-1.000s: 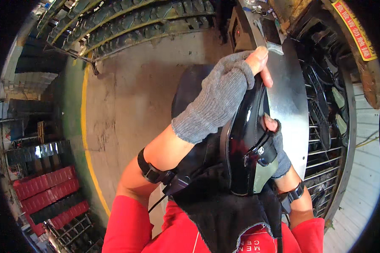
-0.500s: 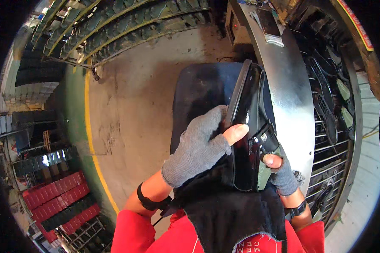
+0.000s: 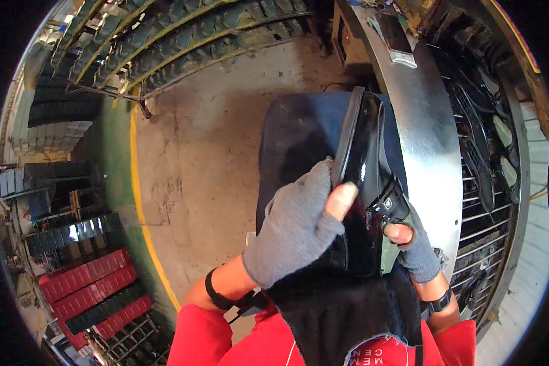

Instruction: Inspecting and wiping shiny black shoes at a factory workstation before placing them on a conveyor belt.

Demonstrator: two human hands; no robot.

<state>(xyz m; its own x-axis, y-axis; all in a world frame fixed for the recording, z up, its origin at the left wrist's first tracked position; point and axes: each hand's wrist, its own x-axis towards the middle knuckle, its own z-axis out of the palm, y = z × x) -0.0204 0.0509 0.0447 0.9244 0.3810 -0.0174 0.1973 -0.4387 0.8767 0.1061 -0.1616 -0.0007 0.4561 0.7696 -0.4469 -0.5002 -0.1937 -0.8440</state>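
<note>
A glossy black shoe (image 3: 368, 143) with a buckled strap (image 3: 389, 203) is tilted on its side between my hands, toe away from me, sole edge facing left. Inside its heel end shows a pale green shoe last (image 3: 389, 255). My left hand (image 3: 295, 229), in a grey fingerless glove, grips the shoe from the sole side, its thumb on the shiny upper; its other fingertips are hidden. My right hand (image 3: 417, 253), gloved alike, is closed round the heel end, thumb by the strap and last. Beneath the shoe lies a dark blue padded surface (image 3: 295, 131).
A curved metal bench top (image 3: 424, 131) runs along the right, with a dark flat object (image 3: 394, 35) at its far end. Beyond it stands a wire rack (image 3: 478, 241) with black shoe parts. Shelves of shoes (image 3: 207, 39) line the back; red slabs (image 3: 85, 277) are stacked at left.
My left hand has slid slightly toward me along the shoe and turned more of its back upward. The right hand keeps its hold. The whole view has shifted a little.
</note>
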